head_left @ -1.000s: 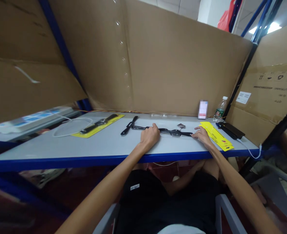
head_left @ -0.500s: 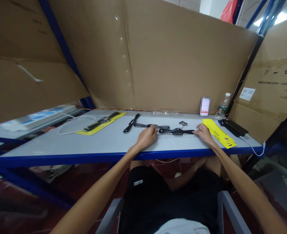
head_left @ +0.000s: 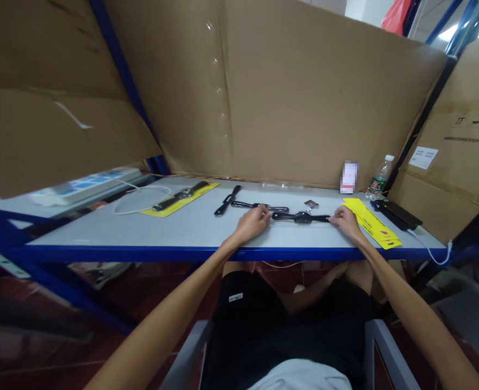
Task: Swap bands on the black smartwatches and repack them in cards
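Observation:
A black two-handled tool [head_left: 302, 217] lies over clear plastic near the table's front edge, between my hands. My left hand [head_left: 254, 223] has its fingers pinched at the left end of the plastic, beside the tool's tip. At the right end, my right hand [head_left: 345, 221] pinches with thumb and finger by the handle tip. Just behind lies a second black tool [head_left: 259, 207], partly behind my left hand. Farther left is a third black tool [head_left: 228, 200]. A small dark square piece [head_left: 311, 204] sits behind the front tool.
On the left, a packaged black tool lies on a yellow card [head_left: 182, 199] near a white cable [head_left: 142, 188]. To the right are another yellow card [head_left: 371, 223], a black case [head_left: 397, 214], a bottle [head_left: 380, 179] and a blurred upright phone-like object [head_left: 349, 177]. Cardboard [head_left: 284, 97] stands behind.
The view has shifted slightly, so the table's contents appear a little farther right. My left hand's fingers have moved closer to the front tool's left end. My right hand stays at the right end.

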Action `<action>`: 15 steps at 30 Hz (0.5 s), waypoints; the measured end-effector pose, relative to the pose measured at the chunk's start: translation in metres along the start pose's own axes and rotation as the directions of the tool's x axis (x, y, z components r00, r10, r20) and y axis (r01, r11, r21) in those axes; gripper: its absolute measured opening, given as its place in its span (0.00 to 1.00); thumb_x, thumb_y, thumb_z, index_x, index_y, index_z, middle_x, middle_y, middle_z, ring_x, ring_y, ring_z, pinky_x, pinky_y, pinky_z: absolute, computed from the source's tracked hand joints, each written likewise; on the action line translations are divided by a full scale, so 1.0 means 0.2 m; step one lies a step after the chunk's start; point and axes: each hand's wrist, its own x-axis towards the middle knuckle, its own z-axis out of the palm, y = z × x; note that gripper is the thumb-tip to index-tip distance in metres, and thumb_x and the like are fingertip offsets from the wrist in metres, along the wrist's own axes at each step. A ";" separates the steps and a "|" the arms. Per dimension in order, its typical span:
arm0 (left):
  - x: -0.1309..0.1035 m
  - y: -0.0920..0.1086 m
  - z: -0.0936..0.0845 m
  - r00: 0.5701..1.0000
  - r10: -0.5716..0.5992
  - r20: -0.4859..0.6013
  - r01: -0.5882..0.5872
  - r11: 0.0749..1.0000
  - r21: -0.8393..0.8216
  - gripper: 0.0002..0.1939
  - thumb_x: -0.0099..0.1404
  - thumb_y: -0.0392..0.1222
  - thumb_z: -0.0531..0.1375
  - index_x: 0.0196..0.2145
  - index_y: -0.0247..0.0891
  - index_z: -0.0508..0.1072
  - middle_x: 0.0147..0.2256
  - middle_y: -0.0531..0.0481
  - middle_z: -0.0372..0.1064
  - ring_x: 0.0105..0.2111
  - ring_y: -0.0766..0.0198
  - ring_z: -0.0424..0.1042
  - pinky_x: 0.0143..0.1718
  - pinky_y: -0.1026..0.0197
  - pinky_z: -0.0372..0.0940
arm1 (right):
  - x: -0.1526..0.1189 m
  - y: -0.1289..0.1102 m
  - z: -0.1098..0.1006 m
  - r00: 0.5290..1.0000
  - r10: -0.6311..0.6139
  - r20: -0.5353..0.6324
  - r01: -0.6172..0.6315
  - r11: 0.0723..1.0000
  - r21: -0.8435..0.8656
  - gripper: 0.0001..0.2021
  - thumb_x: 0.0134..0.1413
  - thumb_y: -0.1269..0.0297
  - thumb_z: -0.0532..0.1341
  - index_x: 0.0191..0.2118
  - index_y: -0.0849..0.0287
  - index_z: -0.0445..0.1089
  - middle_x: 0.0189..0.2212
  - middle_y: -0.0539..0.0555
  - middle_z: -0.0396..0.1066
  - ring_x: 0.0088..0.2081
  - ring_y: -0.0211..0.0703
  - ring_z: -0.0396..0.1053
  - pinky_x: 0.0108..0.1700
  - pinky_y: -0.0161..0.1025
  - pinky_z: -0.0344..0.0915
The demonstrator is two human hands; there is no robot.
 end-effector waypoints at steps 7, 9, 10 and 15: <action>0.00 -0.01 0.01 1.000 0.011 -0.013 -0.012 0.998 -0.060 0.11 0.74 0.44 0.52 0.42 0.42 0.73 0.35 0.48 0.77 0.39 0.53 0.74 0.37 0.58 0.59 | 0.01 0.01 0.01 1.000 -0.010 -0.023 0.009 0.999 -0.040 0.15 0.37 0.53 0.69 0.29 0.53 0.65 0.25 0.48 0.72 0.30 0.47 0.70 0.34 0.40 0.62; -0.01 0.00 0.01 1.000 0.000 -0.031 -0.002 0.998 -0.063 0.10 0.72 0.46 0.54 0.41 0.42 0.73 0.37 0.47 0.78 0.40 0.53 0.74 0.37 0.59 0.58 | 0.01 0.01 0.01 1.000 -0.009 -0.026 0.008 0.999 -0.053 0.15 0.37 0.54 0.69 0.28 0.53 0.65 0.26 0.49 0.73 0.31 0.46 0.70 0.35 0.40 0.62; -0.01 0.00 0.01 0.999 -0.008 -0.034 0.006 0.998 -0.066 0.09 0.71 0.47 0.56 0.41 0.42 0.73 0.38 0.46 0.78 0.41 0.53 0.74 0.37 0.59 0.58 | 0.01 0.01 0.01 1.000 -0.009 -0.025 0.007 0.998 -0.057 0.15 0.37 0.54 0.69 0.28 0.53 0.65 0.26 0.49 0.73 0.31 0.46 0.70 0.35 0.39 0.61; -0.01 0.01 0.00 1.000 -0.014 -0.023 0.012 0.997 -0.077 0.08 0.68 0.47 0.59 0.37 0.42 0.73 0.37 0.47 0.78 0.40 0.54 0.74 0.35 0.60 0.57 | -0.01 0.00 0.00 1.000 -0.012 -0.018 0.010 0.996 -0.083 0.13 0.39 0.54 0.68 0.26 0.54 0.65 0.25 0.48 0.72 0.32 0.47 0.70 0.34 0.39 0.61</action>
